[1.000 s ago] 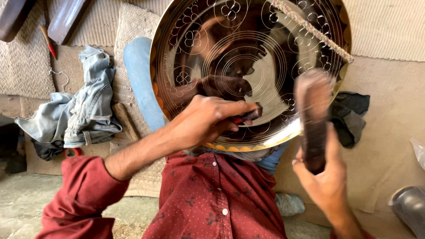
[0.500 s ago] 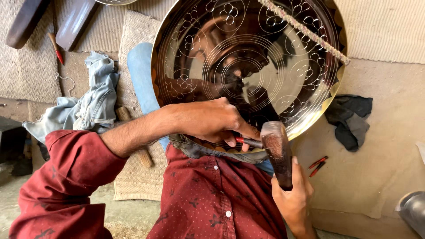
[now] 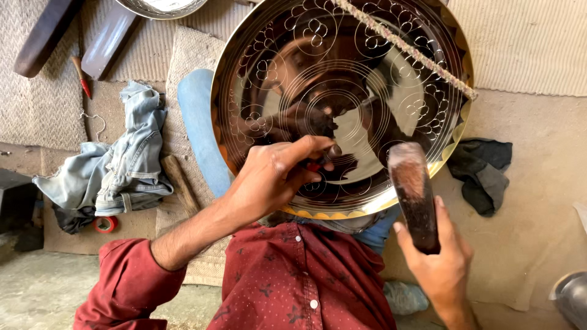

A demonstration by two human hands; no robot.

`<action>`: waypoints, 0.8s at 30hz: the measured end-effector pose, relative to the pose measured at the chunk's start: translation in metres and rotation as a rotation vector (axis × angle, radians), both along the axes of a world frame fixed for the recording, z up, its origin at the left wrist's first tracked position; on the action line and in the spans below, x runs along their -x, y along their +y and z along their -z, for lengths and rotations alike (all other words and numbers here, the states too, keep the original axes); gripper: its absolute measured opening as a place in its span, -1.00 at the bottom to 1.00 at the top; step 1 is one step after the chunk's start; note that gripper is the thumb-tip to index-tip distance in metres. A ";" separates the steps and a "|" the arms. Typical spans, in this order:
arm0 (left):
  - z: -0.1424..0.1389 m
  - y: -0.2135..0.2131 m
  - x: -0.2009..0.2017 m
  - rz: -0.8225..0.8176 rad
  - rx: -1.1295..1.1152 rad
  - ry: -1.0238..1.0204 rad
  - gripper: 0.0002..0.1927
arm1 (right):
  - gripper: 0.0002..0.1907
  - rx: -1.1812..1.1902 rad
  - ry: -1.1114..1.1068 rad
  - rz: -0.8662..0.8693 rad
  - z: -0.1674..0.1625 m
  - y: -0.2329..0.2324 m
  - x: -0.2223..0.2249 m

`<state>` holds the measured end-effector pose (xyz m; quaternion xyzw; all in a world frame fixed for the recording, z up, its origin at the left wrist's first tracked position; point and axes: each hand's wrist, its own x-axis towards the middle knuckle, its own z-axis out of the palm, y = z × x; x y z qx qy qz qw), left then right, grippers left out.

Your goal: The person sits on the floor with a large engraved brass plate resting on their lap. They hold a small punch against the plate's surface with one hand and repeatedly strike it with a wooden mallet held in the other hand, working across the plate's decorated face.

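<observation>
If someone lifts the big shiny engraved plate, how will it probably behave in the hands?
The engraved metal plate would probably stay stiff, since its wide round face shows no sag. Its polished, mirror-like surface looks slippery for bare fingers. It likely feels rather heavy and awkward, being far wider than the left hand resting on it.

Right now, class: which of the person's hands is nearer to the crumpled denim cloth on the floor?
Left. The left hand rests on the engraved metal tray, just right of the denim cloth; the right hand, gripping the hammer, is farther right.
</observation>
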<state>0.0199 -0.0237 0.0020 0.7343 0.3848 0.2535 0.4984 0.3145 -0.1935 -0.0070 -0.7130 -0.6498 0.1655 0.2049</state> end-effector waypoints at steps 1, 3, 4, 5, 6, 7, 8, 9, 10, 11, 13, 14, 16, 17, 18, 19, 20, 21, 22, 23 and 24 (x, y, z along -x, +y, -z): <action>-0.001 0.000 0.000 0.014 0.000 -0.002 -0.49 | -0.19 -0.031 -0.003 -0.027 -0.005 0.008 -0.006; -0.001 0.002 0.000 0.040 0.001 -0.006 -0.50 | -0.26 -0.093 -0.009 -0.083 -0.016 0.021 -0.011; -0.002 0.004 0.000 0.048 -0.002 -0.008 -0.50 | -0.33 -0.064 0.180 -0.009 -0.023 0.025 -0.010; -0.002 0.006 0.000 0.059 -0.007 -0.010 -0.50 | -0.41 -0.038 0.370 0.068 -0.029 0.029 -0.009; -0.003 0.006 0.001 0.070 -0.009 -0.012 -0.50 | -0.40 -0.013 0.492 0.118 -0.036 0.033 -0.005; -0.004 0.006 0.001 0.073 -0.004 -0.021 -0.50 | -0.39 0.006 0.613 0.173 -0.043 0.038 -0.002; -0.005 0.007 0.001 0.077 0.000 -0.031 -0.49 | -0.29 0.019 0.665 0.200 -0.048 0.045 0.002; -0.005 0.006 0.002 0.082 0.004 -0.042 -0.49 | -0.19 0.033 0.717 0.228 -0.054 0.053 0.003; -0.005 0.005 0.002 0.063 -0.005 -0.007 -0.49 | -0.20 0.107 0.451 0.065 -0.062 0.062 0.000; -0.005 0.003 0.001 0.044 -0.013 0.028 -0.50 | -0.19 0.179 0.183 -0.097 -0.068 0.070 -0.002; -0.006 -0.002 0.001 -0.020 -0.012 0.043 -0.50 | -0.17 0.220 0.002 -0.245 -0.072 0.084 -0.001; -0.006 -0.005 0.000 -0.063 -0.006 0.020 -0.50 | -0.17 0.188 0.088 -0.229 -0.071 0.090 0.001; -0.006 -0.015 -0.002 -0.157 -0.022 0.012 -0.50 | -0.14 0.223 0.042 -0.299 -0.074 0.101 0.001; -0.006 -0.019 -0.002 -0.205 -0.052 0.028 -0.49 | -0.12 0.282 -0.092 -0.381 -0.078 0.107 -0.003; -0.006 -0.023 -0.003 -0.250 -0.088 0.040 -0.49 | -0.09 0.336 -0.229 -0.457 -0.081 0.114 -0.005; -0.005 -0.027 -0.004 -0.305 -0.058 0.071 -0.50 | -0.10 0.379 -0.152 -0.398 -0.082 0.121 -0.005; -0.005 -0.031 -0.005 -0.360 -0.022 0.102 -0.52 | -0.11 0.428 -0.074 -0.341 -0.083 0.128 -0.006; -0.005 -0.036 -0.007 -0.416 0.016 0.135 -0.54 | -0.12 0.478 0.005 -0.286 -0.085 0.135 -0.005; -0.005 -0.039 -0.008 -0.446 0.012 0.147 -0.54 | -0.12 0.416 -0.138 -0.405 -0.088 0.140 -0.004; -0.004 -0.041 -0.010 -0.474 0.002 0.158 -0.54 | -0.12 0.348 -0.279 -0.523 -0.094 0.145 -0.004; -0.003 -0.044 -0.011 -0.503 -0.006 0.168 -0.54 | -0.11 0.280 -0.422 -0.640 -0.098 0.151 -0.002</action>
